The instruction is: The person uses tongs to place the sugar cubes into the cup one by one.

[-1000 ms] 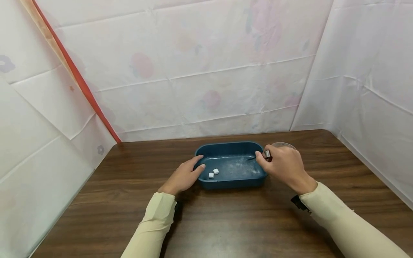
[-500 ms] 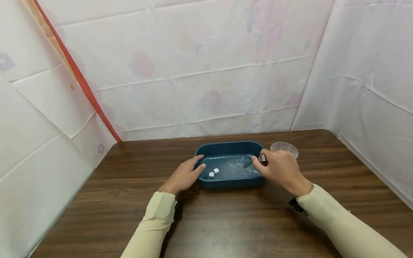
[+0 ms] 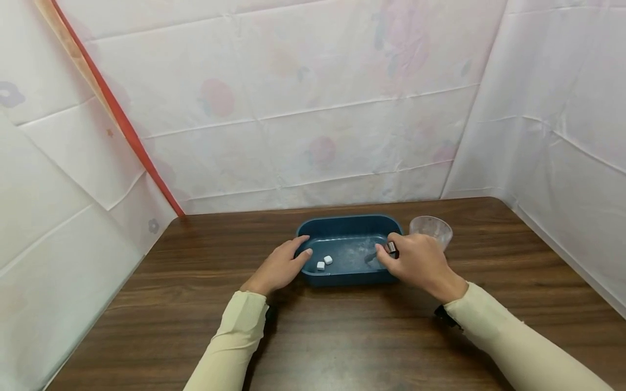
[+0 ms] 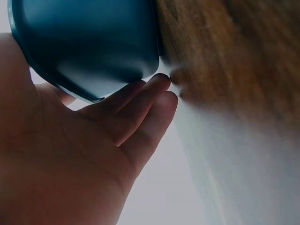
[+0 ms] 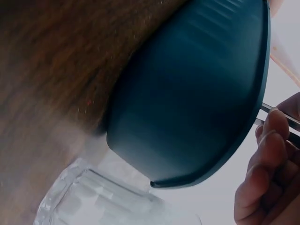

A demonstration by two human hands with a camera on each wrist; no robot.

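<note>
A dark blue oblong tray [image 3: 348, 277] stands on the table. Two small white cubes [image 3: 327, 260] lie near its left end, and pale powdery smears mark its floor. My left hand [image 3: 277, 267] grips the left end, thumb and a finger over the rim; in the left wrist view, other fingers lie along the outside wall. Above the tray's right end, my right hand [image 3: 420, 262] holds metal tongs [image 3: 391, 247]. Their two arms show in the right wrist view; the tips, low in the tray, are dim, and I cannot make out anything between them.
A clear glass cup [image 3: 432, 228] stands just right of the tray, partly behind my right hand. Its contents cannot be made out. The wooden table [image 3: 342, 336] reaches back to a white patterned cloth [image 3: 313, 136], with more cloth along both sides.
My right hand has moved left and slightly nearer to me with the tongs, further over the tray, uncovering more of the glass cup. The left hand and the cubes stay in place.
</note>
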